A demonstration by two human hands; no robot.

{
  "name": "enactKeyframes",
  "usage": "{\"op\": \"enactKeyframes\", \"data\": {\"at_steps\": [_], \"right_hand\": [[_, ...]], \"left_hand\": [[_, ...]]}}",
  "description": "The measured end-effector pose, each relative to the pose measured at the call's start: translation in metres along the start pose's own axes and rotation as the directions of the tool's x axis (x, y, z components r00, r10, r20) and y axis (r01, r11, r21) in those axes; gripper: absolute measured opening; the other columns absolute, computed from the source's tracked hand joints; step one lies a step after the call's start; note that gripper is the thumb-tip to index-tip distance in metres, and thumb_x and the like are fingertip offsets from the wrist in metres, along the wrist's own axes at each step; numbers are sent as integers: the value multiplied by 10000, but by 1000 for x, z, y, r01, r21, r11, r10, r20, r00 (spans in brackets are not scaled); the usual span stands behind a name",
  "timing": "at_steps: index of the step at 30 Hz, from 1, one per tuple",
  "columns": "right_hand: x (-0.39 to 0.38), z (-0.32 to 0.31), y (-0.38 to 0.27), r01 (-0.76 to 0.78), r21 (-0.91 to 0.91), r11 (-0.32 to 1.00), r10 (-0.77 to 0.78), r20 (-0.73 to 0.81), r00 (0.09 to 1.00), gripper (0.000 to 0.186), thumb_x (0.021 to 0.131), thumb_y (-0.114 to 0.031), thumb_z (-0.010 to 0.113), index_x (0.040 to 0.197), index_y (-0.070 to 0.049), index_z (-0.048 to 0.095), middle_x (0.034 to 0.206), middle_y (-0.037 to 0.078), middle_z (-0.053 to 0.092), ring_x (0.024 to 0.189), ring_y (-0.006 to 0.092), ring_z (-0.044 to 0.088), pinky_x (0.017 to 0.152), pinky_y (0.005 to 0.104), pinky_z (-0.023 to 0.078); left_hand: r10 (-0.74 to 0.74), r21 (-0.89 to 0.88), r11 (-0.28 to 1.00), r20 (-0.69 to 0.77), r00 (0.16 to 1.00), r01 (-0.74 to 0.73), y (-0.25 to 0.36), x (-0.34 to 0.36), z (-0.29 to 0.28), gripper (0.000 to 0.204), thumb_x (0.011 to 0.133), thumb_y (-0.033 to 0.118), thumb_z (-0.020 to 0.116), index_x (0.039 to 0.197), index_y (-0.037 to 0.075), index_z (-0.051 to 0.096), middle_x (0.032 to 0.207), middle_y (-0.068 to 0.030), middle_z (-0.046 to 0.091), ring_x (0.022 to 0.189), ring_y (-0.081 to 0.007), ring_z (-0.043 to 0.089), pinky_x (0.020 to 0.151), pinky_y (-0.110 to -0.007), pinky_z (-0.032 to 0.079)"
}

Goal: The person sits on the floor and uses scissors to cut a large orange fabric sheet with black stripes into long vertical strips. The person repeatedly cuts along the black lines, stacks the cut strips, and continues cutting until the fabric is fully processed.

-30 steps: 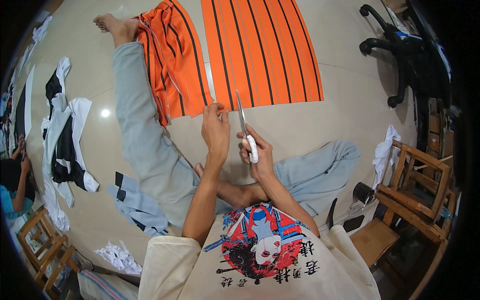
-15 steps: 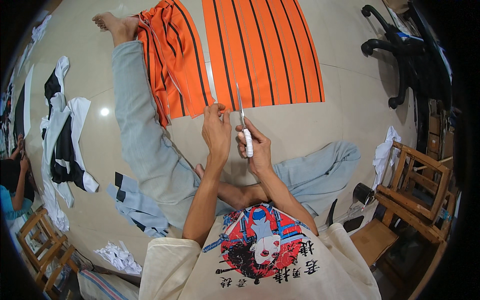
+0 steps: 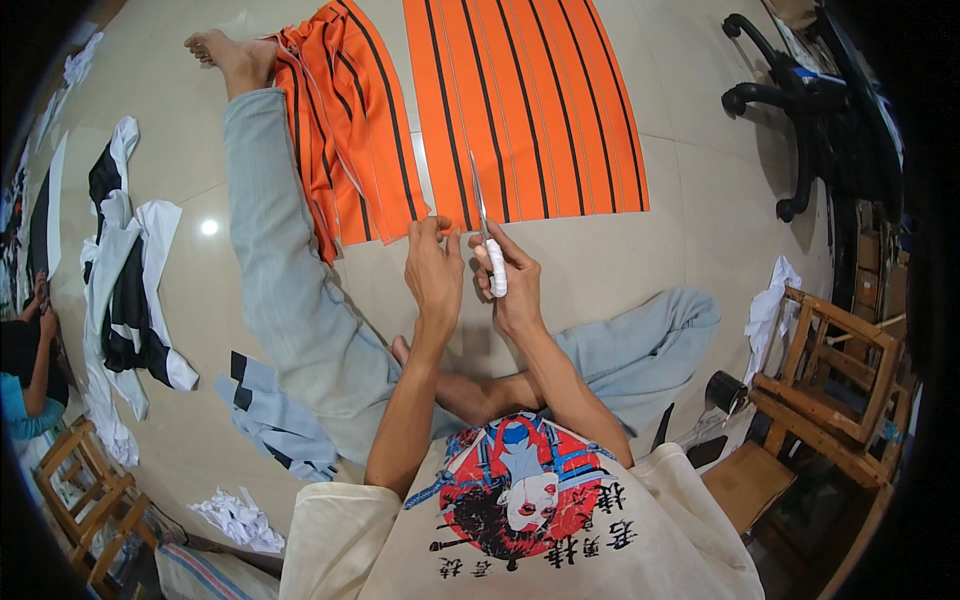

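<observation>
A flat panel of orange fabric (image 3: 530,110) with black and thin pale stripes lies on the floor ahead of me. To its left is a second, rumpled piece of orange striped fabric (image 3: 375,130). My left hand (image 3: 434,262) is closed, its fingertips pinching the near edge where the two pieces come close together. My right hand (image 3: 518,285) grips a pair of scissors (image 3: 497,270) by handles wrapped in white. The long blades point away from me over the flat panel, close to a black stripe. Whether the blades are parted is hard to make out.
My outstretched leg (image 3: 280,220) borders the rumpled fabric. Black and white garments (image 3: 130,270) lie at left, grey scraps (image 3: 275,410) nearer. A black chair base (image 3: 790,110) stands at right, with wooden stools (image 3: 840,360) below. Another person's arm (image 3: 42,370) shows far left.
Both orange pieces have slid slightly toward me, with my left hand drawing back a little. The scissor tips now lie a bit farther up the flat panel.
</observation>
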State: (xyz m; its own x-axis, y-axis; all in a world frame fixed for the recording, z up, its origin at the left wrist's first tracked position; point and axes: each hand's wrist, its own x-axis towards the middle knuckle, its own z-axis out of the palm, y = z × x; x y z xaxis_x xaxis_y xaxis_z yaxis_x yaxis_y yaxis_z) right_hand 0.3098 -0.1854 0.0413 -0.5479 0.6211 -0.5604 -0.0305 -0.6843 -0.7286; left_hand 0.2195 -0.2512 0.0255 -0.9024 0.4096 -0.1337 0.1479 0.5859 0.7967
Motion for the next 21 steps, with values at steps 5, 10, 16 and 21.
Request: {"op": "enactKeyframes", "data": {"at_steps": [5,10,16,21], "right_hand": [[3,0,0,13,-11,1000,-13,4,1000,516,900,-71,774,1387,-3,617,860,37,676,560,68,573,432,206,403],[6,-6,1,26,-45,999,-25,33,999,516,905,-64,767,1390,12,608,847,46,675,555,75,576,429,215,409],[15,8,-15,11,-36,999,-11,-11,1000,521,900,-97,779,1378,24,610,807,28,652,535,67,554,416,208,374],[28,13,-16,4,-9,1000,-4,6,1000,541,900,-115,786,1390,16,600,782,3,628,530,60,547,410,202,356]], "left_hand": [[-37,3,999,17,999,37,5,1,-2,154,969,145,665,1073,38,631,1037,-117,600,933,-298,677,738,-436,514],[-15,20,1000,5,1000,15,2,1,0,154,966,143,670,1074,42,628,1025,-118,597,920,-301,673,733,-440,509],[-24,2,1000,2,1000,24,0,1,1,155,962,134,670,1075,39,624,1023,-128,595,918,-323,664,735,-451,504],[-31,-13,999,-22,999,31,1,0,1,167,956,162,691,1066,40,666,956,-114,578,833,-270,601,749,-403,484]]}}
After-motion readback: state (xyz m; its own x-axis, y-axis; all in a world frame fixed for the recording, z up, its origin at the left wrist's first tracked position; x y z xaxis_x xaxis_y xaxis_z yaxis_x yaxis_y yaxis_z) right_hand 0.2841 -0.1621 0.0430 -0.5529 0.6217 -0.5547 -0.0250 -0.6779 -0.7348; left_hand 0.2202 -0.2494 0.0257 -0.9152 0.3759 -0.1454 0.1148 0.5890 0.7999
